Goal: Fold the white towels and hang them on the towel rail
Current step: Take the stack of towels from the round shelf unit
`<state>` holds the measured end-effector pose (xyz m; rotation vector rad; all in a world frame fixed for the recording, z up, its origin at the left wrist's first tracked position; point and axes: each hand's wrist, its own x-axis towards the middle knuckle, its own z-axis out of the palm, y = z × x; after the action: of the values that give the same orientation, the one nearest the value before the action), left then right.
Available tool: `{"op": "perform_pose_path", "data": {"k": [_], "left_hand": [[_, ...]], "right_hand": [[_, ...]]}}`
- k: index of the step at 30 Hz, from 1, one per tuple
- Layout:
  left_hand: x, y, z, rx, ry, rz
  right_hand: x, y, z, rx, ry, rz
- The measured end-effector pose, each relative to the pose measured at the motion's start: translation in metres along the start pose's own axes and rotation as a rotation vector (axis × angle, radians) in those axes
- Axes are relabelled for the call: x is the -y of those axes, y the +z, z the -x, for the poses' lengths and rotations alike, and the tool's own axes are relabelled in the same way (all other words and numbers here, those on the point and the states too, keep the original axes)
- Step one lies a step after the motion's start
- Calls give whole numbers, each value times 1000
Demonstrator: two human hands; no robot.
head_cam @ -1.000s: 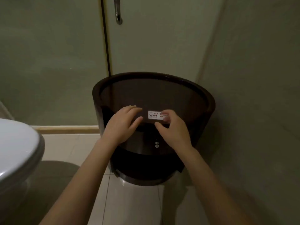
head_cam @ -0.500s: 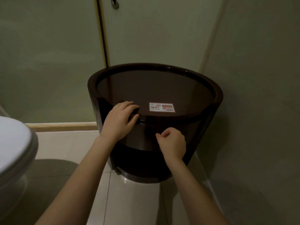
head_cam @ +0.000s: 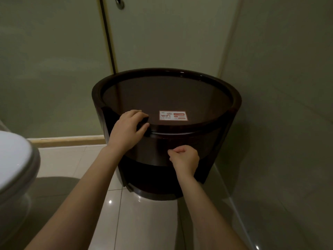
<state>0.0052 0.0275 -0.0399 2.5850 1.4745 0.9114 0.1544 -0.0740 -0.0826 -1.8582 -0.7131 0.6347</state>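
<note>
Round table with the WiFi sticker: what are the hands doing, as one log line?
left hand grips round table rim | right hand curled at its front | WiFi sticker on top

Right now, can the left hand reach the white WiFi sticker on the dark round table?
Probably yes: the left hand holds the dark round wooden table's front rim beside the white WiFi sticker, only bare tabletop between.

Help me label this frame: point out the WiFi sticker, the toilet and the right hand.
WiFi sticker [head_cam: 173, 115]: head view, middle of the label.
toilet [head_cam: 14, 156]: head view, top of the white lid.
right hand [head_cam: 184, 158]: head view, back of the hand.
</note>
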Motion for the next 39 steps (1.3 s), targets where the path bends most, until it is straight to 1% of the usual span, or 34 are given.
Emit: {"op": "perform_pose_path", "data": {"k": [9, 14, 22, 26, 34, 39], "left_hand": [[-4, -2, -3, -3, 17, -30], [-5, -2, 0, -4, 4, -30], [-8, -7, -1, 38, 7, -27], [-10, -8, 0, 21, 5, -20], [-4, -4, -1, -10, 23, -12], [-1, -4, 1, -25, 32, 1]], "right_hand": [[-18, -20, 30, 35, -82, 20], [-26, -25, 41, 39, -79, 1], [-33, -36, 61, 41, -79, -2], [-39, -42, 72, 51, -97, 5], [-47, -48, 86, 18, -113, 20], [-46, -52, 94, 32, -75, 12]]}}
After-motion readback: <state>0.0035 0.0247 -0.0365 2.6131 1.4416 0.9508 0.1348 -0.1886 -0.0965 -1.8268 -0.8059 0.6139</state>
